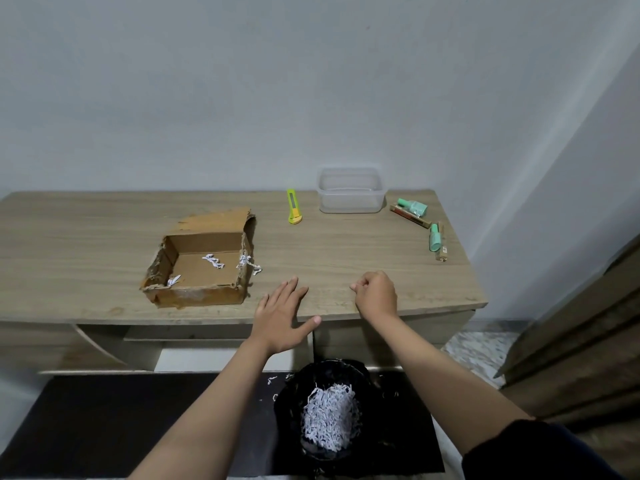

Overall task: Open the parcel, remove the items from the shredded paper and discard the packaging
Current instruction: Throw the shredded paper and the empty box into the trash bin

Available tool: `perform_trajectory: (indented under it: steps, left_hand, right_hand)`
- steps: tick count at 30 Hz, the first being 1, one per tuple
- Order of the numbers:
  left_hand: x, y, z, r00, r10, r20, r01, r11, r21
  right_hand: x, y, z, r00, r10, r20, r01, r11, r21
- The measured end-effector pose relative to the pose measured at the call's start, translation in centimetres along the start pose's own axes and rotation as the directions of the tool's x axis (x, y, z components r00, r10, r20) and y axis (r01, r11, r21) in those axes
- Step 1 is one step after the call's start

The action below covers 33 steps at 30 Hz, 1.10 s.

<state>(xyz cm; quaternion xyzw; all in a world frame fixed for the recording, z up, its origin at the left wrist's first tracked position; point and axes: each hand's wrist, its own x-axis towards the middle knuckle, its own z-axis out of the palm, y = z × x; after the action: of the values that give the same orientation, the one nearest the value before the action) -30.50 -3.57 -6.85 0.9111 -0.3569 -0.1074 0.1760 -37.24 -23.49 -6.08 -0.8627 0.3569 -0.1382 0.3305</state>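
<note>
A torn brown cardboard parcel (201, 268) lies open on the wooden desk (86, 237), left of centre, with only a few white paper shreds (213, 261) inside and on its right wall. My left hand (282, 315) rests flat and open at the desk's front edge, just right of the parcel. My right hand (375, 294) hovers beside it with the fingers curled shut and nothing visible in them. Below the desk a black bin (323, 407) holds a heap of shredded paper (329, 420). Mint-green bottles (414, 206) and slim boxes (440, 247) lie at the desk's right end.
A yellow-green utility knife (293, 206) lies near the back of the desk, next to a clear plastic container (350, 191). A black mat (104, 420) covers the floor under the bin, with a few stray shreds on it. Wooden boards (581, 337) lean at the right.
</note>
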Motion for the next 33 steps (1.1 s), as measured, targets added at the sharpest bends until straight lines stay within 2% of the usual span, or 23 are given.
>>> perform_trajectory:
  steps: [4,6,8,12,14,17,19,22,26,29,33]
  left_hand:
    - [0.0,0.0,-0.1,1.000,0.005,0.004,-0.005,1.000,-0.002]
    - [0.0,0.0,-0.1,1.000,0.006,0.006,-0.006,1.000,-0.008]
    - [0.0,-0.1,-0.1,1.000,0.007,0.003,-0.007,1.000,-0.013]
    - [0.0,-0.2,0.1,1.000,0.013,-0.013,-0.013,1.000,-0.002]
    - [0.0,-0.2,0.1,1.000,0.011,-0.017,-0.011,1.000,-0.004]
    - [0.0,0.0,0.0,1.000,0.003,-0.006,-0.003,1.000,0.001]
    - [-0.3,0.3,0.0,1.000,-0.017,0.011,0.017,1.000,-0.006]
    - [-1.5,0.8,0.4,0.999,-0.041,0.008,0.042,0.998,-0.055]
    - [-3.3,1.0,0.8,1.000,-0.028,0.006,0.029,0.993,-0.118]
    - [-4.0,0.9,0.5,0.999,-0.029,-0.013,0.026,0.977,-0.213]
    - [-5.0,0.7,-0.3,0.991,-0.059,-0.122,0.015,0.941,-0.339]
  right_hand:
    - [0.8,-0.3,-0.4,0.992,-0.063,0.105,0.082,0.978,-0.190]
    - [0.9,-0.3,-0.7,0.985,-0.091,0.149,0.122,0.968,-0.218]
    - [0.4,0.1,-1.3,0.975,-0.128,0.182,0.156,0.977,-0.147]
    - [-2.6,0.7,-2.8,0.966,-0.201,0.160,0.176,0.972,0.158]
    - [-4.4,1.0,-2.8,0.965,-0.221,0.139,0.184,0.954,0.237]
    - [-6.4,1.7,-1.9,0.957,-0.202,0.206,0.133,0.942,0.307]
    - [-7.0,2.1,-1.1,0.938,-0.199,0.283,0.121,0.955,0.270]
    - [-7.3,2.9,-0.3,0.897,-0.177,0.405,0.151,0.984,0.097]
    - [-7.8,3.8,0.5,0.848,-0.120,0.516,0.221,0.965,-0.139]
    - [-8.2,3.4,0.7,0.857,-0.117,0.501,0.231,0.958,-0.171]
    - [-7.8,2.7,1.2,0.822,-0.229,0.521,0.334,0.936,-0.115]
